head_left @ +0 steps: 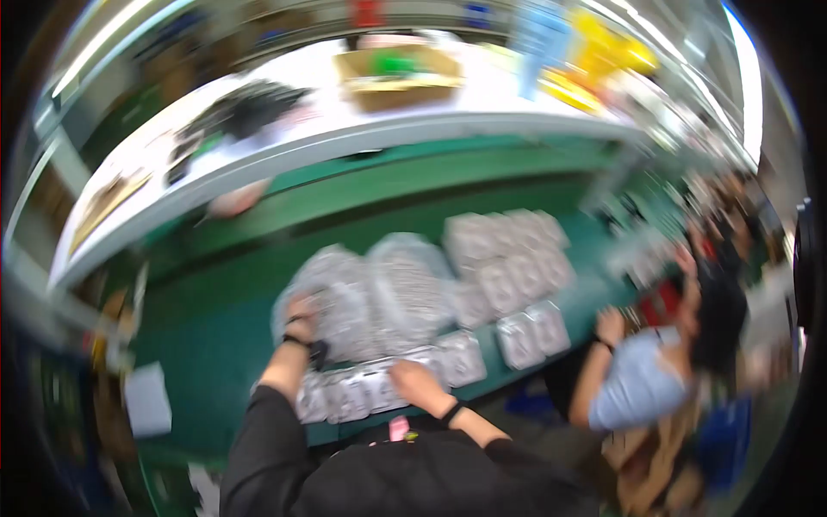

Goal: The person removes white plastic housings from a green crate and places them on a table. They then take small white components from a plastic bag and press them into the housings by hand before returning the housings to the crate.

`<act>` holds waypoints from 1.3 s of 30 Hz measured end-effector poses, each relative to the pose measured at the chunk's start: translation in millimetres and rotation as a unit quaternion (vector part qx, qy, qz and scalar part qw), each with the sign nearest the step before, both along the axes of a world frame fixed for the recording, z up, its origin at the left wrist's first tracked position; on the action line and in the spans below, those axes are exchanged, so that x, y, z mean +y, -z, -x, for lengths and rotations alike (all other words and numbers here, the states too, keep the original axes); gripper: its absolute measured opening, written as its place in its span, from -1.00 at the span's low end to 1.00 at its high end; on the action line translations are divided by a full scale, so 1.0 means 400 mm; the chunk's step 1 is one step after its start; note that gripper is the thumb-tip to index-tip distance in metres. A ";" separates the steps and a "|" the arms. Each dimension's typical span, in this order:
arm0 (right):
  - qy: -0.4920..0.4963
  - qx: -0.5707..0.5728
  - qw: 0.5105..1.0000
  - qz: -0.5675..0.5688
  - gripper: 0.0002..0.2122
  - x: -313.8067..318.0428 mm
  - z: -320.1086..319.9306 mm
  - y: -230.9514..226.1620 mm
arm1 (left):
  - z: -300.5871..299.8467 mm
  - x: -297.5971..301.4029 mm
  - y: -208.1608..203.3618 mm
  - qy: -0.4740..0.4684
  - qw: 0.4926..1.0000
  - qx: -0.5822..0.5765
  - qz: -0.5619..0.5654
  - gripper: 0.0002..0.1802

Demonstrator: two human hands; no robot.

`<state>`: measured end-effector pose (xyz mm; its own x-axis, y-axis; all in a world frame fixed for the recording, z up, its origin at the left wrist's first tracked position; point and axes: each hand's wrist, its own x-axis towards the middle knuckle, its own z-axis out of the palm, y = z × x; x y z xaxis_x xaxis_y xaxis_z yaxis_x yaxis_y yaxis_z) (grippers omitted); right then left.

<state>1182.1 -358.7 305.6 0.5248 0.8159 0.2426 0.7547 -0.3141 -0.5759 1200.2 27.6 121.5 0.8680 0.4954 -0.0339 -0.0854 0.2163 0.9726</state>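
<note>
My left hand (300, 315) is at the left side of a clear plastic bag (340, 297) full of small items I cannot make out; its fingers are smeared by motion. My right hand (418, 384) hovers over or rests on a row of flat whitish packets (349, 395) along the near table edge, its fingers blurred and partly hidden. Beside the first bag stands a second clear bag (405, 284), packed with greyish pieces. Right of my right hand lies another flat packet (462, 358) with dark markings.
Stacked packets (508, 254) stand right of the bags on the green table (215, 345). A raised white shelf (301, 138) crosses behind, bearing an open cardboard box (398, 86) and a yellow bin (594, 56). At right a co-worker in light blue (637, 383) works at the same table.
</note>
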 end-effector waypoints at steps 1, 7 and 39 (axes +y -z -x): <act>0.025 0.016 1.000 -0.008 -0.87 -0.005 0.026 -0.007 | 0.127 0.054 -0.036 -0.048 0.999 0.000 -0.004 -0.74; 0.115 0.079 0.984 -0.111 -0.80 0.065 0.110 -0.080 | 0.069 -0.317 -0.462 -0.030 0.882 0.007 0.470 -0.66; 0.085 0.112 0.972 -0.187 -0.87 0.026 -0.007 -0.025 | 0.179 -0.680 -0.483 0.011 0.822 0.160 0.546 -0.74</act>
<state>1185.1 -348.1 315.4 0.7185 0.5891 0.3697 0.5526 -0.1607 -0.8178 1128.7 -244.3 314.7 0.7366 0.0031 -0.6763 0.1515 0.9738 0.1694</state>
